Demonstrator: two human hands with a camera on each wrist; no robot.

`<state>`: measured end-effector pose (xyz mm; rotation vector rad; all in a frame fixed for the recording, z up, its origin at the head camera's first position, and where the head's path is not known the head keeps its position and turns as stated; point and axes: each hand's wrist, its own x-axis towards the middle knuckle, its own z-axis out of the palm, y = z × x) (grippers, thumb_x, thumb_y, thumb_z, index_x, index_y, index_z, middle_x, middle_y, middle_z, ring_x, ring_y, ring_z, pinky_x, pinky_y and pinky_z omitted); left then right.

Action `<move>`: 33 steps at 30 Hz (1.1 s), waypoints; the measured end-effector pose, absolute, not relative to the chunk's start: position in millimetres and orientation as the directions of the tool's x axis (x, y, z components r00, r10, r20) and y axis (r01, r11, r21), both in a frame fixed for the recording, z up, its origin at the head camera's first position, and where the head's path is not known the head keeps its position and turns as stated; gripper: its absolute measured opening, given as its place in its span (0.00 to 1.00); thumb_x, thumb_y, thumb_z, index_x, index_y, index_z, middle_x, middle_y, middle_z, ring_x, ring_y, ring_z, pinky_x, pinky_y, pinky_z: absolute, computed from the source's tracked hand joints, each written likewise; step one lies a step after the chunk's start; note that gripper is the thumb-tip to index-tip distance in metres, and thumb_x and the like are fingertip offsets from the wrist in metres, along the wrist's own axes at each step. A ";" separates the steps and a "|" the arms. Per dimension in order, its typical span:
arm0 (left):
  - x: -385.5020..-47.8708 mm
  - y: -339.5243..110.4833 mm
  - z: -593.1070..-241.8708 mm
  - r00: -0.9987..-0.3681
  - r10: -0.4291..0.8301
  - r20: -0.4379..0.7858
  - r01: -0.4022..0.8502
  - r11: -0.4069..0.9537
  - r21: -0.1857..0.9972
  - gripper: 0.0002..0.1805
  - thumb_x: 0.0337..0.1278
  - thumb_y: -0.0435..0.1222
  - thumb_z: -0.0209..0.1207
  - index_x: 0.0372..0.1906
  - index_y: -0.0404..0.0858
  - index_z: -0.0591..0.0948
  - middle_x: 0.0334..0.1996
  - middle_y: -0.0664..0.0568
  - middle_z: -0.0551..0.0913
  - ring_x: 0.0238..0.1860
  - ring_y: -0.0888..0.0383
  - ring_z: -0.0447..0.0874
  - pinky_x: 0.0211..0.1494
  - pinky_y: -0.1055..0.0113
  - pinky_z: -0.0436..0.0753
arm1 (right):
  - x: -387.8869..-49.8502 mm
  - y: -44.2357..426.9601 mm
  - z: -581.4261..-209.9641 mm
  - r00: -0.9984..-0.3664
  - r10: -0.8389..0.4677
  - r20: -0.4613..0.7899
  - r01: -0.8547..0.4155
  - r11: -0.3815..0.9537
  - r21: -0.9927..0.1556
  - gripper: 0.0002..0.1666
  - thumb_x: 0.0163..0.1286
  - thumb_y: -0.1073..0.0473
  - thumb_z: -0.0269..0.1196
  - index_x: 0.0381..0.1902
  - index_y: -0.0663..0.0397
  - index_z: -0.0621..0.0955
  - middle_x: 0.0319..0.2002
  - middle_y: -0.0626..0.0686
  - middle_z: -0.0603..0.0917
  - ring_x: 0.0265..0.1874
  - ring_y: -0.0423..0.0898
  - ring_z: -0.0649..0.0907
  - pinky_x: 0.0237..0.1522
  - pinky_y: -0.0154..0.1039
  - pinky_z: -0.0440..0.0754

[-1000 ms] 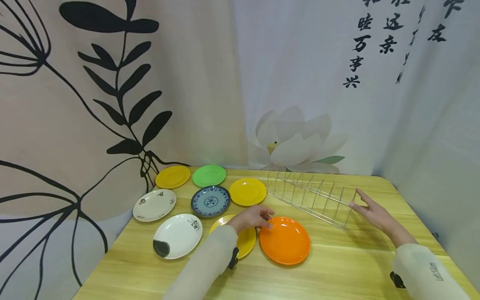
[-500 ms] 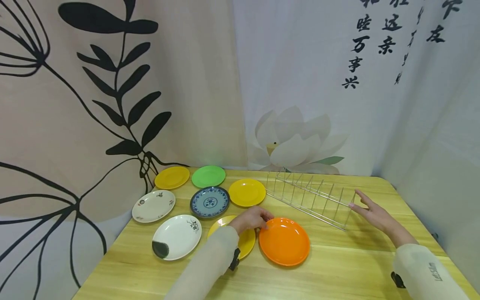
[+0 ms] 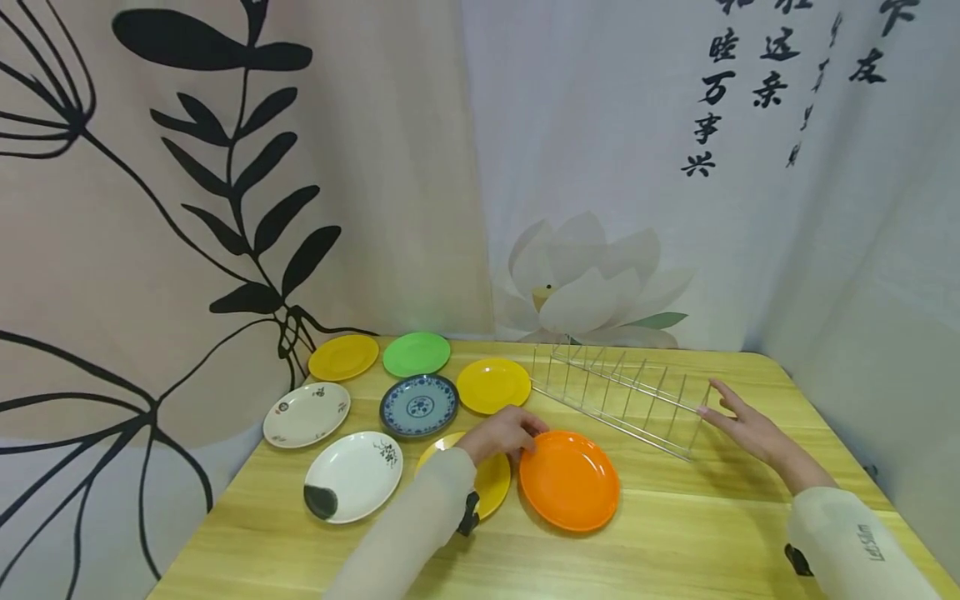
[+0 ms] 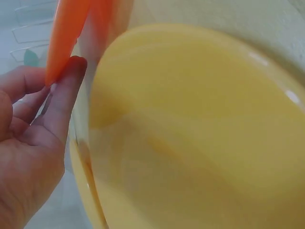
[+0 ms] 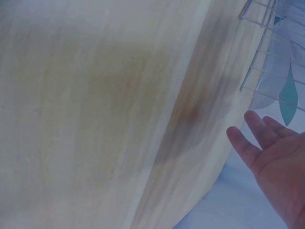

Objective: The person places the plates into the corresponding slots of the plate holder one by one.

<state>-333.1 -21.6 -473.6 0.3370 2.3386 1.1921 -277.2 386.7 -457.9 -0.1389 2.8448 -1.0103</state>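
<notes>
My left hand pinches the left rim of an orange plate between thumb and fingers. In the left wrist view the orange plate is tilted, its held edge off the table. Under my left forearm lies a yellow plate, partly hidden by the sleeve; this yellow plate fills much of the left wrist view. At the right end of a wire dish rack is my right hand, fingers extended. Whether it touches the wire I cannot tell. In the right wrist view the right hand grips nothing.
Left of the rack lie a yellow plate, a blue patterned plate, a green plate, another yellow plate and two white plates, one floral, one with a dark patch. Printed curtains stand behind the wooden table.
My left fingers have taken hold of the orange plate's left rim and raised that edge a little. The right hand and the rack have stayed in place.
</notes>
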 end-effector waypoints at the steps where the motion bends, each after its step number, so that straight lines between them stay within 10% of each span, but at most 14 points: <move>1: -332.6 -22.3 -472.8 -0.848 0.429 -0.312 -0.009 0.577 0.817 0.17 0.56 0.23 0.63 0.51 0.38 0.85 0.40 0.52 0.82 0.35 0.54 0.79 0.36 0.65 0.85 | -277.2 386.7 -458.4 -0.989 -0.124 -0.081 -0.046 0.774 -0.632 0.50 0.78 0.36 0.45 0.79 0.53 0.34 0.70 0.82 0.49 0.63 0.84 0.57 0.53 0.80 0.61; 33: -336.0 -12.9 -444.2 -0.975 0.203 -0.089 -0.083 0.038 0.996 0.23 0.58 0.24 0.61 0.60 0.38 0.80 0.45 0.45 0.82 0.40 0.52 0.85 0.42 0.62 0.87 | -276.7 386.3 -460.7 -0.988 -0.123 -0.096 -0.029 0.752 -0.659 0.50 0.77 0.34 0.44 0.79 0.48 0.32 0.71 0.80 0.50 0.63 0.84 0.57 0.53 0.81 0.60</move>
